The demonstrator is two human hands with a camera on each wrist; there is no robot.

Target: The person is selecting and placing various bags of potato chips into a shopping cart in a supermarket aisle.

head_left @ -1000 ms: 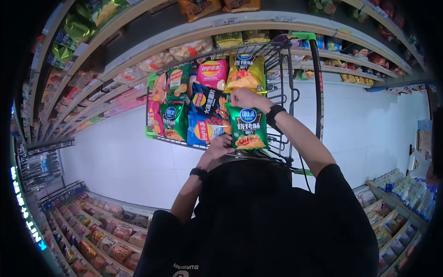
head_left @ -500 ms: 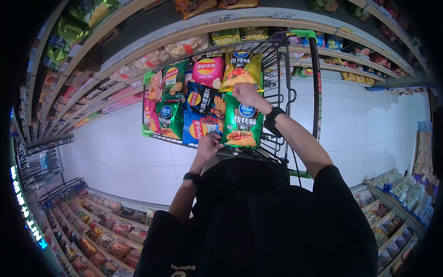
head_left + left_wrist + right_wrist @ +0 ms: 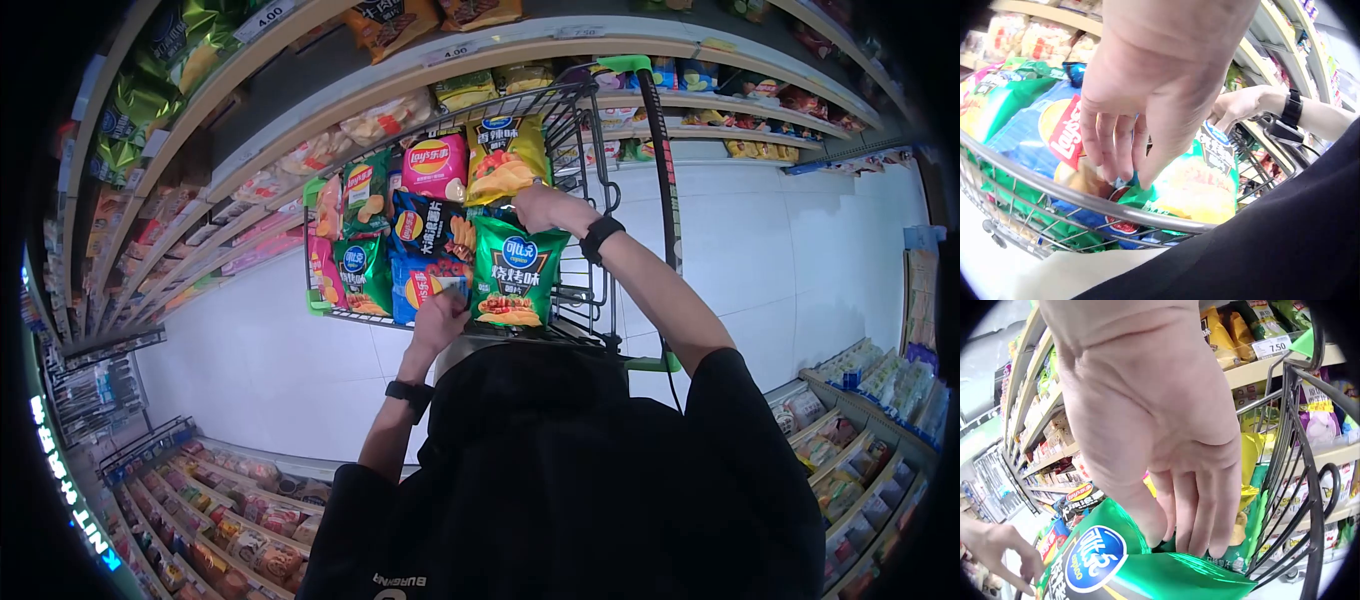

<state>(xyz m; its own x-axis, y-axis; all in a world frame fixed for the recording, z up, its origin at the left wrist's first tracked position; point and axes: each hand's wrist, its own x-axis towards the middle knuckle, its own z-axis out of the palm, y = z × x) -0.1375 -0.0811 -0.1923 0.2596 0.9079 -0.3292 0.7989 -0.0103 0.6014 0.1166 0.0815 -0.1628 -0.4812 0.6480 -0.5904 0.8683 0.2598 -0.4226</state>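
My right hand [image 3: 548, 208] pinches the top edge of a green chip bag [image 3: 515, 275] at the near right of the shopping cart [image 3: 1072, 195]. Its fingers point down between that bag and a yellow chip bag [image 3: 505, 160]. My left hand [image 3: 440, 318] hovers over the near corner of a blue Lay's bag [image 3: 415, 275], fingers loosely bent and nothing between them. A black chip bag [image 3: 435, 225] and a pink Lay's bag [image 3: 435, 165] lie beyond. More green bags, one at the left [image 3: 365, 270], fill the rest.
Shelves of snack bags [image 3: 390, 115] run close along the cart's far side. The cart's handle [image 3: 660, 170] is at the right, beside black wire bars. Behind me are low shelves of packaged goods [image 3: 250, 540]. Pale tiled floor [image 3: 270, 350] lies around the cart.
The green bag's top has dropped nearer to me, and my right fingers now point down behind it. My left hand has lifted off the bags' near edge. The cart has shifted slightly left in view.
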